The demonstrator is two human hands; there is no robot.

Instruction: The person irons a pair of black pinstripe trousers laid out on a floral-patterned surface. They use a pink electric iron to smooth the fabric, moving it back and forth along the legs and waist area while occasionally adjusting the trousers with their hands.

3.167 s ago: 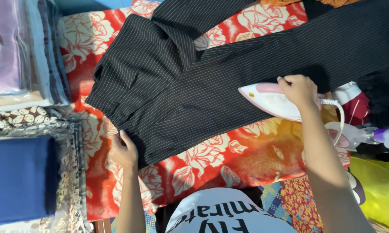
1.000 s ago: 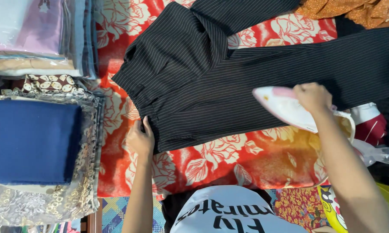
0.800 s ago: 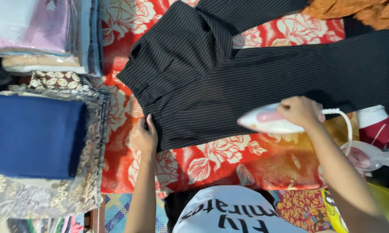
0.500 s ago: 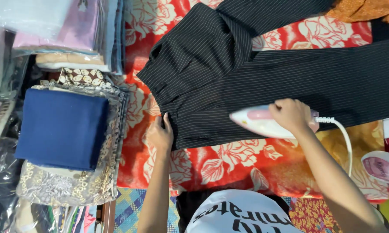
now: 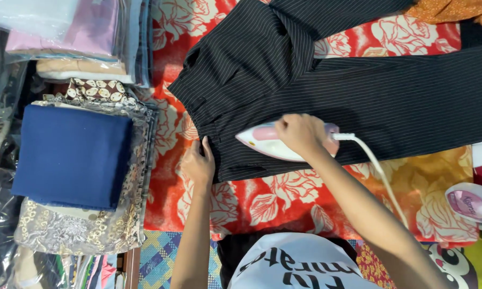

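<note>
Right hand (image 5: 299, 134) clamped on handle of pink-and-white iron (image 5: 273, 143), soleplate flat on black pinstriped trousers (image 5: 315, 80) near the waistband. Left hand (image 5: 199, 163) flat, fingers spread, pinning the waistband edge, holding nothing. Trousers lie across red floral cloth (image 5: 283, 198); folded blue fabric (image 5: 72, 155) stacked well left.

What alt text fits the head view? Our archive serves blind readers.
A right hand presses a white-and-pink iron on black pinstriped trousers spread over red floral cloth, while the left hand holds their edge. Folded fabrics are stacked left.
</note>
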